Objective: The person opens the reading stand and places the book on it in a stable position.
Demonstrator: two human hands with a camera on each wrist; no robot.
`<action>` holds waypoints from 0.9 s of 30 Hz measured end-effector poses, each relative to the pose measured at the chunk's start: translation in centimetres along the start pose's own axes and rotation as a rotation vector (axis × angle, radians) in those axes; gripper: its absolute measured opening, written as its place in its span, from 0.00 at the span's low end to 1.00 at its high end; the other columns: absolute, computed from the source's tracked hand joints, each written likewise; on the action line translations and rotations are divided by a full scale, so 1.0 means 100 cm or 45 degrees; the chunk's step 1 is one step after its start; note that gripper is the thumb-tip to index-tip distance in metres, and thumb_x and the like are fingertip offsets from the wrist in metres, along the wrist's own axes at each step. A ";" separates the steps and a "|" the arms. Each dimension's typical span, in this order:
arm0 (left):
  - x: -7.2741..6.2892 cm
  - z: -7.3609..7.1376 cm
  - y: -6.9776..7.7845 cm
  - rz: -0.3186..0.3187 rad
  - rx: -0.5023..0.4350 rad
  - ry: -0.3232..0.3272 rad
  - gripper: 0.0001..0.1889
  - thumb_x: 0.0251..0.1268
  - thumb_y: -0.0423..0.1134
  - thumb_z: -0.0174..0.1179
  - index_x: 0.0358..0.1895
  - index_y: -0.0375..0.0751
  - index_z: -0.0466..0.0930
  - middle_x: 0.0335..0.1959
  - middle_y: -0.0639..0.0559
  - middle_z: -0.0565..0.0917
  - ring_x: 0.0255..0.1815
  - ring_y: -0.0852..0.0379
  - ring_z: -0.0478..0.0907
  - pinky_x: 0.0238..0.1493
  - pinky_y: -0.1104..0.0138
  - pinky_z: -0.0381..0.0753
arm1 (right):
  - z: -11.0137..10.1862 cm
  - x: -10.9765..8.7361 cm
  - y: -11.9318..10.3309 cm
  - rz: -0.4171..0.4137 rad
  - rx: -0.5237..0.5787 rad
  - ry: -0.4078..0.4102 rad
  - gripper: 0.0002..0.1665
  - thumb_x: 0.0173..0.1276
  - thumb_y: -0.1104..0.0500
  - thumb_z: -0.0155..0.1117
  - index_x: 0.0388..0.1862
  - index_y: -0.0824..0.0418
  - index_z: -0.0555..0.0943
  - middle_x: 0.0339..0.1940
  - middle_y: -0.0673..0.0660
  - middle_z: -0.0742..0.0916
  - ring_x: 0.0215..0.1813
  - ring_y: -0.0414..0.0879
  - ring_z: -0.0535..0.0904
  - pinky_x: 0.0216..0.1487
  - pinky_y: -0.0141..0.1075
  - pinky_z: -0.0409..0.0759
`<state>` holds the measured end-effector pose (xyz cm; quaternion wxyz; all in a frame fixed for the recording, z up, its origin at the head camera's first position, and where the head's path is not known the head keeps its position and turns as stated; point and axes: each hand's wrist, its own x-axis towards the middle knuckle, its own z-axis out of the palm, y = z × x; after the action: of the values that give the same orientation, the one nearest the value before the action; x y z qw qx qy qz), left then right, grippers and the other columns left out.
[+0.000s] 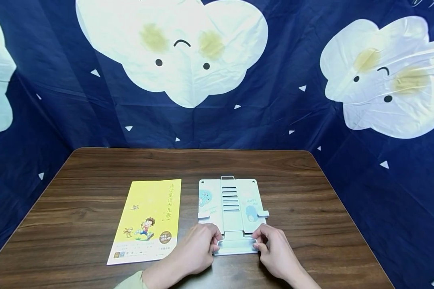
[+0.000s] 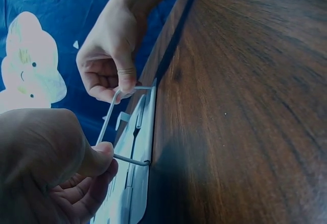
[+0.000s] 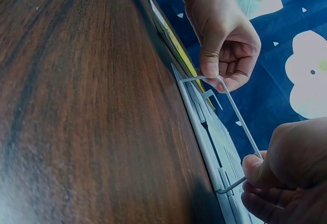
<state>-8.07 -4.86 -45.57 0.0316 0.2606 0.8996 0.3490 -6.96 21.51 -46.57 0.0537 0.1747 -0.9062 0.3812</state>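
A pale blue-and-white book stand point(image 1: 210, 198) with cartoon prints lies flat on the table, a row of slots down its middle. From its near edge rises a thin white wire bracket point(image 3: 240, 116), tilted up off the panel. My left hand point(image 1: 201, 247) pinches one corner of this wire between thumb and fingers. At the opposite corner, my right hand point(image 1: 275, 249) pinches the same wire. The left wrist view shows both thumbs on the bracket, with the wire's legs running down to the stand's edge. Small side clips point(image 1: 263, 213) stick out from the stand.
To the left of the stand, a yellow children's book point(image 1: 144, 216) lies flat, cover up. Both rest on a dark wood-grain table point(image 1: 311, 192). Behind and beside the table hangs a navy curtain point(image 1: 282, 116) printed with white clouds.
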 end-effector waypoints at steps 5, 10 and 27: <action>-0.001 0.001 0.000 0.016 0.011 0.006 0.18 0.48 0.18 0.68 0.31 0.48 0.81 0.24 0.67 0.72 0.27 0.70 0.70 0.31 0.71 0.73 | 0.001 -0.001 0.000 -0.043 -0.003 0.023 0.26 0.48 0.81 0.78 0.31 0.52 0.82 0.25 0.39 0.78 0.30 0.33 0.74 0.33 0.31 0.74; -0.001 0.001 -0.001 0.019 0.017 0.008 0.17 0.49 0.19 0.69 0.32 0.48 0.81 0.24 0.67 0.72 0.27 0.70 0.70 0.31 0.71 0.73 | 0.001 -0.001 0.000 -0.059 -0.006 0.031 0.26 0.48 0.81 0.78 0.31 0.52 0.82 0.26 0.38 0.78 0.31 0.33 0.74 0.33 0.31 0.75; -0.001 0.000 -0.002 0.026 0.008 -0.020 0.15 0.54 0.21 0.71 0.34 0.47 0.83 0.28 0.67 0.75 0.29 0.70 0.71 0.33 0.70 0.75 | 0.001 -0.001 0.001 -0.079 -0.031 0.029 0.23 0.50 0.79 0.80 0.33 0.53 0.84 0.28 0.38 0.79 0.32 0.33 0.75 0.33 0.32 0.76</action>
<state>-8.09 -5.00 -45.66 0.0342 0.2724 0.8978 0.3444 -6.87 21.54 -46.69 0.0780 0.1977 -0.9042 0.3704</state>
